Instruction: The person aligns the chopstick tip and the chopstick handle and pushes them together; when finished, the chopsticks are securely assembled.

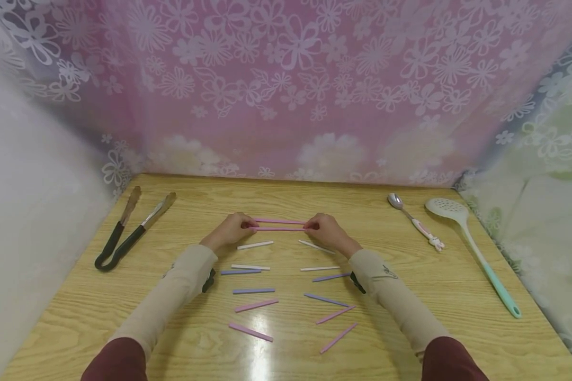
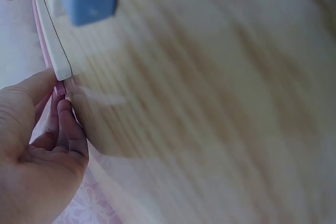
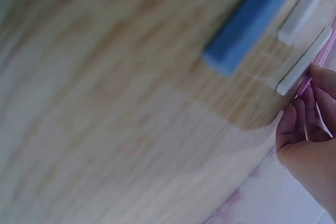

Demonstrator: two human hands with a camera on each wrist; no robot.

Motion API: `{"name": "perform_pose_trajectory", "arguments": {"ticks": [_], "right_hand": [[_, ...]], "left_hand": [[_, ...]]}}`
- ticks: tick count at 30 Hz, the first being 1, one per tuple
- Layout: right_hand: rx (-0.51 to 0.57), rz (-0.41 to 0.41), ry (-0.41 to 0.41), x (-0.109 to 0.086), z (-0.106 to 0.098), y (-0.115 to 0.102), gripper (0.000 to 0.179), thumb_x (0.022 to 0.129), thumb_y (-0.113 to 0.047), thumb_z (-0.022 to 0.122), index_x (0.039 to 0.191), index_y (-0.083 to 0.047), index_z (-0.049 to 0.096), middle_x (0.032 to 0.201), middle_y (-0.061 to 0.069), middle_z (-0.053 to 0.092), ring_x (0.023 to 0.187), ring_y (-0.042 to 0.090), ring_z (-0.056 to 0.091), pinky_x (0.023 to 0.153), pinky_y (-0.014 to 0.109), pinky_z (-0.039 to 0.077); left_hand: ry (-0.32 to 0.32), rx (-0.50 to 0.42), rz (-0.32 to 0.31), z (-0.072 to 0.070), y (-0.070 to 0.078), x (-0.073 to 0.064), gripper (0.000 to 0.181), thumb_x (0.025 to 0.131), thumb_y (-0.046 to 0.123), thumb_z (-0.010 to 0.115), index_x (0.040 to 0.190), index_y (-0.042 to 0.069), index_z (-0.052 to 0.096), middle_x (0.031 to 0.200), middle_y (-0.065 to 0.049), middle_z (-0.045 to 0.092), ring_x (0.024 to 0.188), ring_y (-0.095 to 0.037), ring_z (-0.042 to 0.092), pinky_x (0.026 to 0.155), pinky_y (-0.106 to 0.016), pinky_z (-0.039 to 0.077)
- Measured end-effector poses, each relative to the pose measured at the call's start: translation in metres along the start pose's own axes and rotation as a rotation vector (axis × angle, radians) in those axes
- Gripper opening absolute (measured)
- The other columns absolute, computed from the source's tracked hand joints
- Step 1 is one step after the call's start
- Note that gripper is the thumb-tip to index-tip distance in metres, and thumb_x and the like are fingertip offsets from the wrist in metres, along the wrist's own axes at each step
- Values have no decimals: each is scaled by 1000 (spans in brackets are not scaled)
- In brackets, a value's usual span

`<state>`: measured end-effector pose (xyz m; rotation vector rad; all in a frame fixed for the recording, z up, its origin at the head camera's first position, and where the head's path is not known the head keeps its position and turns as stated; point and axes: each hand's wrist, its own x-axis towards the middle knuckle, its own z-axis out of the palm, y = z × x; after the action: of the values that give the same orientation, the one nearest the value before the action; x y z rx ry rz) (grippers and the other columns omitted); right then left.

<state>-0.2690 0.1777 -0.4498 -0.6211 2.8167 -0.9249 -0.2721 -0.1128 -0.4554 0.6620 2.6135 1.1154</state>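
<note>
Near the back of the table, my left hand [image 1: 231, 231] and right hand [image 1: 329, 233] pinch the two ends of a long thin pink stick [image 1: 280, 229], stretched level between them. Just behind it runs a second long pink stick [image 1: 280, 221], its ends close to the fingers. In the left wrist view, thumb and fingers of the left hand [image 2: 44, 145] grip a pink end beside a short white stick [image 2: 54, 40]. The right wrist view shows the right hand [image 3: 310, 124] pinching the pink end next to another short white stick [image 3: 304, 61].
Short white, blue [image 1: 254, 291] and pink sticks [image 1: 251, 332] lie in two columns between my forearms. Black-handled tongs [image 1: 119, 243] lie on the left. On the right are a spoon [image 1: 412, 219] with a rabbit-ended handle and a slotted skimmer [image 1: 476, 254]. A floral curtain [image 1: 286, 106] hangs behind.
</note>
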Motion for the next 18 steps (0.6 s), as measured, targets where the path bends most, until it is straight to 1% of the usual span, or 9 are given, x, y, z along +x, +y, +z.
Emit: {"name": "perform_pose_trajectory", "arguments": {"ticks": [8, 14, 18], "right_hand": [[15, -1, 6, -2, -1, -2, 14, 90, -8, 64, 97, 3, 71, 91, 12, 63, 82, 21, 56, 75, 34, 50], [47, 20, 45, -7, -5, -4, 18, 90, -13, 65, 100, 0, 71, 93, 11, 64, 84, 22, 56, 76, 35, 49], [62, 27, 40, -13, -9, -6, 22, 91, -17, 65, 103, 0, 70, 94, 11, 64, 83, 22, 56, 73, 35, 49]], "left_hand": [[-6, -6, -22, 2, -3, 0, 24, 94, 9, 59, 113, -5, 64, 99, -13, 63, 88, -21, 54, 78, -32, 48], [15, -44, -49, 0, -1, -4, 29, 95, 13, 59, 119, -3, 62, 107, -14, 61, 97, -25, 54, 87, -38, 48], [36, -62, -25, -2, -1, -10, 32, 95, 16, 59, 121, -3, 60, 112, -16, 60, 101, -27, 54, 91, -42, 47]]}}
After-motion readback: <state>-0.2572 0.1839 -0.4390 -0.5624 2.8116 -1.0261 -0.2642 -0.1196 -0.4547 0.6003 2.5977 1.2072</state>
